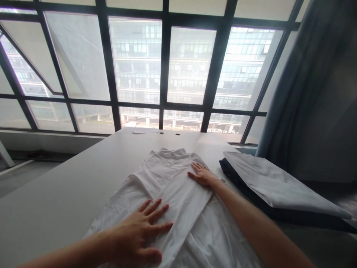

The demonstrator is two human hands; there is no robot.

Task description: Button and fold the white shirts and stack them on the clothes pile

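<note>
A white shirt [170, 175] lies spread on a pale grey table [61, 186], its collar pointing toward the window. One part of it is folded diagonally across the middle. My left hand [139, 232] lies flat on the near part of that fold, fingers stretched and spread. Farther up, my right hand [202, 174] rests flat on the shirt's right side below the collar, fingers extended toward the left. Neither hand grips the cloth.
A stack of folded garments [273, 186], white on top of dark navy, sits on the table to the right of the shirt. A large black-framed window [164, 74] is behind the table. A grey-blue curtain [312, 93] hangs at the right.
</note>
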